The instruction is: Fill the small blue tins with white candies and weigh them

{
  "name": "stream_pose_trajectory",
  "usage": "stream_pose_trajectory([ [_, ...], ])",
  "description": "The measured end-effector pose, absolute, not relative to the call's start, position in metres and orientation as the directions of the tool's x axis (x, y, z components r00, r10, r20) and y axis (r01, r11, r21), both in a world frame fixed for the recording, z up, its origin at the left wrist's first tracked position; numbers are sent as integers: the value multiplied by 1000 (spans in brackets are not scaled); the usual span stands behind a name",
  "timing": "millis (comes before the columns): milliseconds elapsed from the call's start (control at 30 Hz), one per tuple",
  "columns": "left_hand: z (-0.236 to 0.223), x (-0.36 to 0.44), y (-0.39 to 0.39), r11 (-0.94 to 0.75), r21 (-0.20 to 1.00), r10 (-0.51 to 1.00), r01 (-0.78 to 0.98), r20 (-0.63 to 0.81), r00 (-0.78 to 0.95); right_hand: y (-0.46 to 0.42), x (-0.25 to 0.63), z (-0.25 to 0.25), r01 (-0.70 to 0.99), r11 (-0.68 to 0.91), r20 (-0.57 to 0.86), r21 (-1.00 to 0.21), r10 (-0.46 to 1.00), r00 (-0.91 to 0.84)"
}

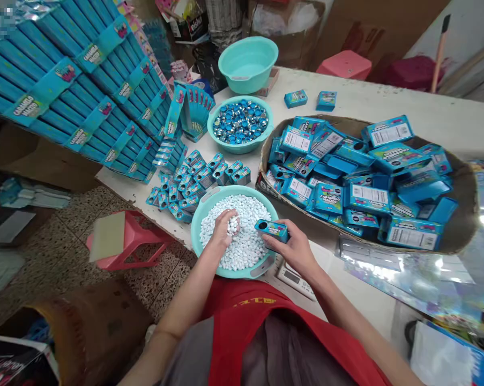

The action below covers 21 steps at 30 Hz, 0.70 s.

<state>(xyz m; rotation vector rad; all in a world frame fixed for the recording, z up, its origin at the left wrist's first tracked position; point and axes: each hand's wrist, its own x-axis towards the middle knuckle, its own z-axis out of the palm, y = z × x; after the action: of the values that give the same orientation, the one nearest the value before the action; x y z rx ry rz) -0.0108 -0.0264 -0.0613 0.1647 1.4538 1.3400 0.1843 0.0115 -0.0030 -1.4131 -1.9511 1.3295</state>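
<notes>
My left hand is in a turquoise basin, its fingers closed round some of the small white candies that fill it. Over the basin's right side, my right hand grips a small blue candy box that has a dark round hole in its end. Beyond the basin, to the left, several similar boxes stand upright with their holes facing up. A second turquoise basin behind them holds blue and silver round caps.
A cardboard tray heaped with blue boxes stands at right. Stacked display packs rise at left. An empty turquoise basin sits at the back. A scale lies beside the candy basin, and a red stool stands on the floor.
</notes>
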Motion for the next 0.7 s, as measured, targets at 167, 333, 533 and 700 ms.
stream_pose_trajectory([
  [167, -14, 0, -24, 117, 732, 774, -671, -490, -400, 4, 162, -3, 602, 339, -124, -723, 794, -595],
  [333, 3, 9, -19, -6, 747, 724, -664, -455, -519, 1, 148, -4, 560, 463, -33, -688, 750, -660],
  [533, 2, 9, -16, -71, 760, 720, -646, -409, -561, 2, 149, -2, 523, 496, 48, -693, 756, -653],
  [700, 2, 11, -12, -52, 760, 735, -648, -409, -540, 11, 149, -3, 521, 483, 55, -704, 768, -638],
])
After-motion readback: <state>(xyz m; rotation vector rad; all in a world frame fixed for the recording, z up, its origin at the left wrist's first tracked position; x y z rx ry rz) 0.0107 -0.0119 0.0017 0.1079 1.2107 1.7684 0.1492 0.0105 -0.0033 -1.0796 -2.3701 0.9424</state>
